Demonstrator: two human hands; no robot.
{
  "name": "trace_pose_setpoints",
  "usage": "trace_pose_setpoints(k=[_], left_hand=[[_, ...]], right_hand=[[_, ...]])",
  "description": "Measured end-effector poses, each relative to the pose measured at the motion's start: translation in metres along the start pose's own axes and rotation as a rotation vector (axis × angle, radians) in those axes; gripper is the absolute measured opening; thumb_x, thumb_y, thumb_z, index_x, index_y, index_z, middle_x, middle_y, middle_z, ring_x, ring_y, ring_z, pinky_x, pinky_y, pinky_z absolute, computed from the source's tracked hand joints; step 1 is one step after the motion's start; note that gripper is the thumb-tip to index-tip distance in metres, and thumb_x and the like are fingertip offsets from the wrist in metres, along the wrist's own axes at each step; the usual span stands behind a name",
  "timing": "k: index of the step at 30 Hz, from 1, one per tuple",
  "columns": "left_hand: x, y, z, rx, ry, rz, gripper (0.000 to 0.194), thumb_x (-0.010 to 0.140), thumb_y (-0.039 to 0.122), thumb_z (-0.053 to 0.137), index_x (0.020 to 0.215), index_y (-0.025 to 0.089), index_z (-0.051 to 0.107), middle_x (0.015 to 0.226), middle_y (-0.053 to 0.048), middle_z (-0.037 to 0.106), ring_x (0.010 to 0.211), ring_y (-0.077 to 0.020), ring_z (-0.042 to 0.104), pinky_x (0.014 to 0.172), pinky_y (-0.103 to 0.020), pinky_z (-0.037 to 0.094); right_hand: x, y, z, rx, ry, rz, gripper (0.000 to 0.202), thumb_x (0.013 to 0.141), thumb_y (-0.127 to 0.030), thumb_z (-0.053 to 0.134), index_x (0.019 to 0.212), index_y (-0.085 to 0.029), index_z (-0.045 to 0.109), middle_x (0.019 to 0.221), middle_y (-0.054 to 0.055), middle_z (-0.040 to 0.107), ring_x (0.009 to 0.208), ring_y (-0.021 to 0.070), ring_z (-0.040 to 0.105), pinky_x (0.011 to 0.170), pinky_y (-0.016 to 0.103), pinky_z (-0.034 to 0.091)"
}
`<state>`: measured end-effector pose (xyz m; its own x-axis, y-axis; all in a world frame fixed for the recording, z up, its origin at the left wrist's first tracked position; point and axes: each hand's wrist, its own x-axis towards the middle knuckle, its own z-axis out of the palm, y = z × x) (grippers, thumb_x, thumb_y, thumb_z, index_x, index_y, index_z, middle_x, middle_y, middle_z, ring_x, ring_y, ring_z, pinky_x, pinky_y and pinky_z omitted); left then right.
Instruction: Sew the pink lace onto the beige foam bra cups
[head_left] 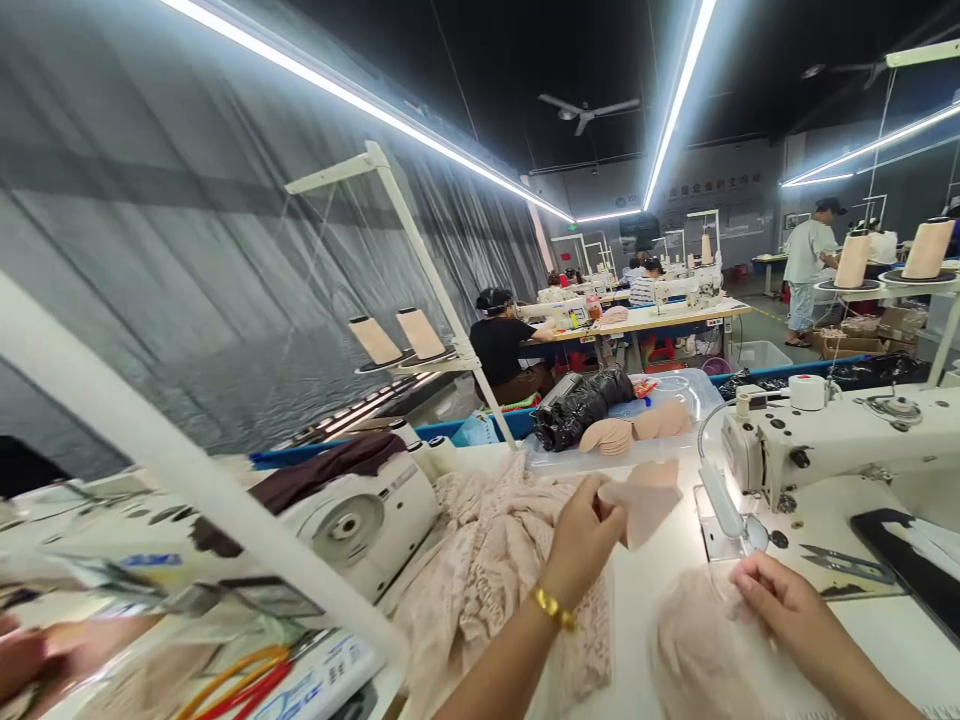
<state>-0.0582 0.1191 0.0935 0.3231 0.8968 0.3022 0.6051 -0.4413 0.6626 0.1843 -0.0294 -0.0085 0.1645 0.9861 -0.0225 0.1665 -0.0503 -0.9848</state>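
Note:
My left hand (589, 535), with a gold bracelet at its wrist, pinches a thin beige fabric piece (651, 500) above the white table. My right hand (784, 605) is closed on the edge of a sheer beige garment (697, 640), just in front of the needle area of the white sewing machine (795, 450). Under and beside my left forearm, a heap of beige lace fabric (502, 560) is spread out. Stacked beige pads (609, 434) lie on a clear plastic lid (701, 395) behind my left hand.
Thread snips (847, 562) lie right of the needle. A black plastic-wrapped bundle (581, 408) is on the lid. Another machine (360, 525) and a slanted white thread stand (427, 250) are at left. Several people are at work farther back.

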Motion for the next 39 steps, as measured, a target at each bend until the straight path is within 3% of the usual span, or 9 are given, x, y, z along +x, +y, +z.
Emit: trace_pose_setpoints(k=[6, 10, 13, 16, 20, 26, 31, 37, 39], left_hand=[[-0.055, 0.031, 0.026, -0.353, -0.289, -0.131, 0.007, 0.079, 0.021, 0.055, 0.085, 0.023, 0.051, 0.065, 0.006, 0.055, 0.064, -0.0171, 0.056, 0.062, -0.026, 0.04], [-0.058, 0.042, 0.032, -0.114, -0.322, -0.13, 0.011, 0.077, 0.014, 0.054, 0.083, 0.023, 0.049, 0.063, 0.007, 0.05, 0.065, -0.0174, 0.053, 0.064, -0.028, 0.035], [-0.055, 0.047, 0.027, 0.041, -0.374, -0.042, 0.01, 0.08, 0.018, 0.061, 0.088, 0.021, 0.056, 0.08, 0.001, 0.063, 0.08, -0.0215, 0.061, 0.073, -0.032, 0.042], [-0.05, 0.054, 0.016, 0.026, -0.457, 0.132, 0.039, 0.078, 0.028, 0.076, 0.115, 0.019, 0.066, 0.122, -0.01, 0.07, 0.117, -0.0314, 0.063, 0.102, -0.043, 0.047], [-0.038, 0.066, 0.006, -0.176, -0.827, 0.254, 0.095, 0.065, 0.052, 0.095, 0.147, 0.023, 0.057, 0.158, -0.016, 0.054, 0.147, -0.0412, 0.048, 0.125, -0.057, 0.033], [-0.028, 0.069, 0.014, -0.634, -1.148, 0.307, 0.066, 0.056, 0.062, 0.099, 0.083, 0.022, 0.054, 0.107, -0.002, 0.071, 0.113, -0.0272, 0.066, 0.109, -0.041, 0.049], [-0.026, 0.057, 0.007, -0.553, -1.035, 0.284, 0.049, 0.07, 0.051, 0.093, 0.084, 0.02, 0.057, 0.078, 0.005, 0.055, 0.074, -0.0123, 0.051, 0.071, -0.025, 0.046], [-0.029, 0.047, -0.014, -0.12, -0.373, 0.577, 0.015, 0.09, 0.018, 0.067, 0.086, 0.021, 0.053, 0.072, 0.005, 0.051, 0.064, -0.0121, 0.046, 0.061, -0.025, 0.036], [-0.035, 0.036, -0.009, 0.145, -0.261, 0.723, 0.014, 0.095, 0.013, 0.061, 0.086, 0.021, 0.054, 0.076, 0.002, 0.056, 0.069, -0.0149, 0.052, 0.065, -0.027, 0.039]], right_hand=[[-0.005, -0.005, -0.001, 0.039, 0.031, 0.018, 0.077, 0.093, -0.091, 0.038, 0.1, -0.022, 0.073, 0.084, 0.006, 0.074, 0.07, 0.0228, 0.064, 0.068, 0.035, 0.052], [-0.011, -0.015, 0.003, -0.005, 0.017, -0.033, 0.064, 0.09, -0.085, 0.055, 0.094, -0.023, 0.071, 0.081, 0.003, 0.071, 0.075, 0.0223, 0.063, 0.072, 0.033, 0.05], [-0.015, -0.023, 0.005, -0.059, -0.013, -0.071, 0.054, 0.092, -0.075, 0.06, 0.09, -0.022, 0.07, 0.076, 0.001, 0.065, 0.075, 0.021, 0.059, 0.07, 0.032, 0.046], [-0.021, -0.038, 0.004, -0.124, -0.044, -0.111, 0.04, 0.097, -0.059, 0.062, 0.085, -0.021, 0.069, 0.073, -0.001, 0.06, 0.073, 0.0191, 0.054, 0.069, 0.03, 0.041], [-0.037, -0.082, -0.004, -0.3, -0.237, -0.186, 0.027, 0.1, -0.04, 0.057, 0.087, -0.022, 0.072, 0.074, -0.002, 0.061, 0.073, 0.0172, 0.052, 0.068, 0.029, 0.038], [-0.053, -0.152, -0.016, -0.601, -0.377, -0.189, 0.02, 0.094, -0.02, 0.059, 0.098, -0.031, 0.076, 0.094, -0.003, 0.076, 0.085, 0.0191, 0.065, 0.068, 0.028, 0.039], [-0.043, -0.163, -0.023, -0.759, -0.309, -0.363, 0.019, 0.099, -0.015, 0.055, 0.091, -0.028, 0.066, 0.083, -0.005, 0.071, 0.073, 0.0157, 0.062, 0.065, 0.026, 0.04], [-0.028, -0.122, -0.007, -0.989, 0.3, -1.065, 0.022, 0.103, -0.006, 0.049, 0.105, -0.022, 0.064, 0.084, 0.002, 0.072, 0.068, 0.0185, 0.062, 0.063, 0.031, 0.043], [-0.021, -0.091, 0.0, -0.928, 0.339, -1.121, 0.027, 0.103, -0.002, 0.049, 0.114, -0.021, 0.065, 0.103, 0.006, 0.079, 0.082, 0.0188, 0.068, 0.078, 0.031, 0.049]])
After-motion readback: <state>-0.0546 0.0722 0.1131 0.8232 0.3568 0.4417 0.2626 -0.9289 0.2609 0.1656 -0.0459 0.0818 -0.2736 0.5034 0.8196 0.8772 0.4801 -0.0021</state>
